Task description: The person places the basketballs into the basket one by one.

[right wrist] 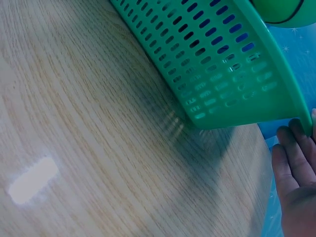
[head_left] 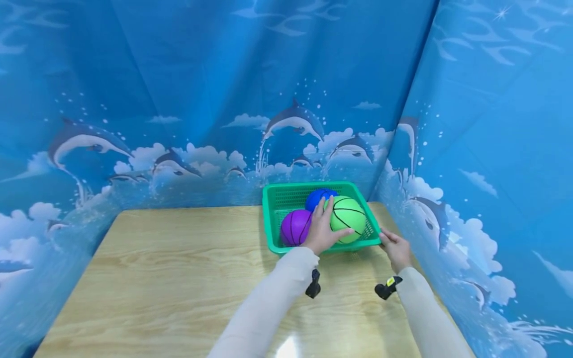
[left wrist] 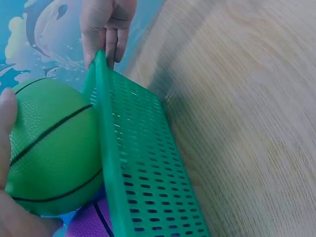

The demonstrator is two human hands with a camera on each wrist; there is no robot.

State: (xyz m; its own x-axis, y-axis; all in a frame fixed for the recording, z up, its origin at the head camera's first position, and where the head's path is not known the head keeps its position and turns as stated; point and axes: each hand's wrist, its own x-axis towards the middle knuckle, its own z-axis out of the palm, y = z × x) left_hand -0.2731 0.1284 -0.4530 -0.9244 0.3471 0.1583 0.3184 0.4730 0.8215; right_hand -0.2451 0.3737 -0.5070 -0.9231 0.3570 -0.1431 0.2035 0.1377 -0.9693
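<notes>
A green plastic basket (head_left: pixel 270 233) with slotted walls stands at the back right of the table. Inside it are a purple ball (head_left: pixel 293 229), a blue ball (head_left: pixel 319 196) and a light green ball (head_left: pixel 350 215), each with black lines like a small basketball. My left hand (head_left: pixel 323 229) rests against the left side of the green ball, fingers and thumb spread and fairly straight. At the basket's front right corner, my right hand (head_left: pixel 396 251) pinches the rim between thumb and fingers. In the right wrist view, the right fingers (right wrist: pixel 296 160) lie under that rim.
The wood-grain table (head_left: pixel 179 278) extends left and in front of the basket. A blue curtain (head_left: pixel 188 99) printed with dolphins hangs behind it, and another stretch of curtain (head_left: pixel 501 149) runs along the right side. Both wrists carry small black cameras.
</notes>
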